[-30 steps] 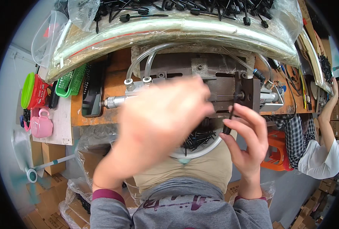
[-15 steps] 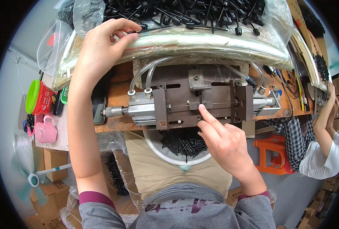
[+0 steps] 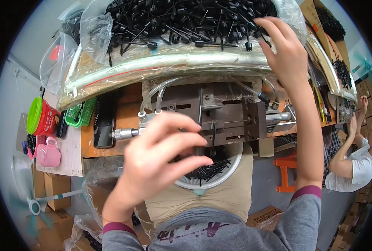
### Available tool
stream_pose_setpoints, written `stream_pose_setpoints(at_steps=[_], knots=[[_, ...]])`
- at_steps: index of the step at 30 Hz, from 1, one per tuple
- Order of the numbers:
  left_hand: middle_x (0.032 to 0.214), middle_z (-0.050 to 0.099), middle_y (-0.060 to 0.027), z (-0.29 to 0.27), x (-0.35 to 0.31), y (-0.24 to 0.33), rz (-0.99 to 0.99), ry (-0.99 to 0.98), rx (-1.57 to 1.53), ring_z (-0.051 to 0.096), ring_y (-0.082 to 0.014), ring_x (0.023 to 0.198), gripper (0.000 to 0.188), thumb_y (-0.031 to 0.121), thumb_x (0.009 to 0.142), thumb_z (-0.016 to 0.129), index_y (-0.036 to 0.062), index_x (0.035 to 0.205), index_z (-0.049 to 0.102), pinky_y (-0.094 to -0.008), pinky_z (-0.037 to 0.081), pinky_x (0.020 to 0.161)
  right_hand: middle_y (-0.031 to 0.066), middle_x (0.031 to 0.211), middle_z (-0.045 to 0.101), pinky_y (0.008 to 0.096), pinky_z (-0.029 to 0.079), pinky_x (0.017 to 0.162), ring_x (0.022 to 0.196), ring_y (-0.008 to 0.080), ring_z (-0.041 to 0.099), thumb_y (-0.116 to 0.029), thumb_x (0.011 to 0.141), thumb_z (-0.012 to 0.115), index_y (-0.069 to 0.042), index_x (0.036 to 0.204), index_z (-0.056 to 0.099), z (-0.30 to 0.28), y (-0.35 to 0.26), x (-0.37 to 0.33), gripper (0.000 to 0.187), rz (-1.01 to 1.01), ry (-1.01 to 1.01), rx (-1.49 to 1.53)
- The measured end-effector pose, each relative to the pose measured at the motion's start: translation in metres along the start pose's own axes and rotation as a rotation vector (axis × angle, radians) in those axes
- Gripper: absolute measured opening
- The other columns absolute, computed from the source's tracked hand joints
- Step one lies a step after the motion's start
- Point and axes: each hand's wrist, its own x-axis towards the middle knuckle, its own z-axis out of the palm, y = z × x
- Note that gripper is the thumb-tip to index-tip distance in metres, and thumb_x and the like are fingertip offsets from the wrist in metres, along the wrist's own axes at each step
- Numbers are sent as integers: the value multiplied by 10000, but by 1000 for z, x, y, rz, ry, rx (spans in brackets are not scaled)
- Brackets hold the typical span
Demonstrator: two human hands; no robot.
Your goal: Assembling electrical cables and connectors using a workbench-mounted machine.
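My left hand (image 3: 152,157), blurred, is closed round a black stemmed plastic part (image 3: 201,104) in front of the metal fixture (image 3: 181,98); the stem points away from me and the fingers partly hide its lower end. A second thin black rod (image 3: 213,134) stands out at the fixture's near edge, beside my fingertips. At the far right, my right hand (image 3: 288,54) reaches over the right side of a heap of black stemmed parts (image 3: 186,25). Its fingers are apart and curved, with thumb and forefinger on either side of parts in the heap.
Below the fixture, a white basket (image 3: 236,167) on my lap holds black rods. Clear air hoses (image 3: 152,90) arch behind the fixture. A phone (image 3: 105,125), green basket (image 3: 83,113) and pink cup (image 3: 48,152) stand left. Another person (image 3: 351,159) sits right, near an orange stool (image 3: 284,167).
My left hand has come from the heap to the front of the fixture with a black part. My right hand has left the fixture and moved up to the heap's right side.
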Motion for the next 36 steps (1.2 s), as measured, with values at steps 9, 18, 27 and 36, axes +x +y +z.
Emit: stream_pose_setpoints(at_steps=[9,18,27,36], knots=[[1301,691,-176,63,-44,-6,-46,-11,234,731,-255,821,301,83,725,869,7,970,712,-334,594,694,106,1273,677,390,587,845,963,300,697,62,747,697,-227,1510,460,67,16,21,849,100,-345,262],[1304,704,-148,86,-43,-12,-19,-63,418,683,-196,654,267,135,750,847,49,970,724,-284,537,614,70,1059,683,383,572,706,808,250,692,-34,807,738,-130,1223,673,47,-13,29,432,-115,-231,310],[1299,710,-138,84,-38,-11,-48,-78,420,649,-196,588,255,145,754,852,57,956,724,-278,517,586,15,968,590,301,495,619,767,146,602,-170,893,808,-158,1072,782,45,-1,27,182,-13,-11,458],[1267,726,-128,84,-40,-14,-21,-43,394,651,-192,598,263,119,717,864,62,936,731,-277,516,569,58,851,661,278,472,552,598,102,611,-101,909,798,-40,1003,777,29,4,31,113,578,-251,774]])
